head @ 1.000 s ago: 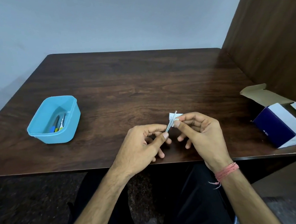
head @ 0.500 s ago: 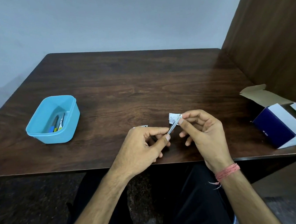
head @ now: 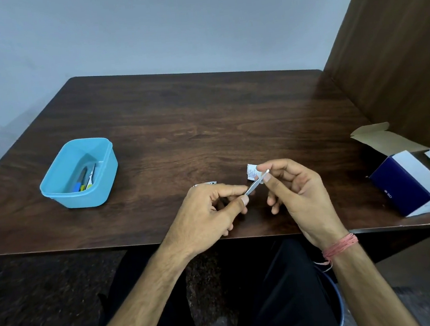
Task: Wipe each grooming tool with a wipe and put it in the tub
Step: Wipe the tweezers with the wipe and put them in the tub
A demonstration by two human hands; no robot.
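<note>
Left hand (head: 208,211) pinching slim metal tool (head: 254,186) at near end; right hand (head: 295,191) pinching wipe (head: 252,171) round far tip, near surface's front edge. Tub (head: 60,189) sitting far left, left hand nearer.

Both hands (head: 205,211) (head: 299,193) pinch thin tool (head: 254,185); tub (head: 80,201) left.

We hold a slim silver tool (head: 253,186) tilted above the table's near edge, a small white wipe (head: 251,171) at its upper end, while the blue tub (head: 108,171) stands well left, holding several tools (head: 86,179).
</note>
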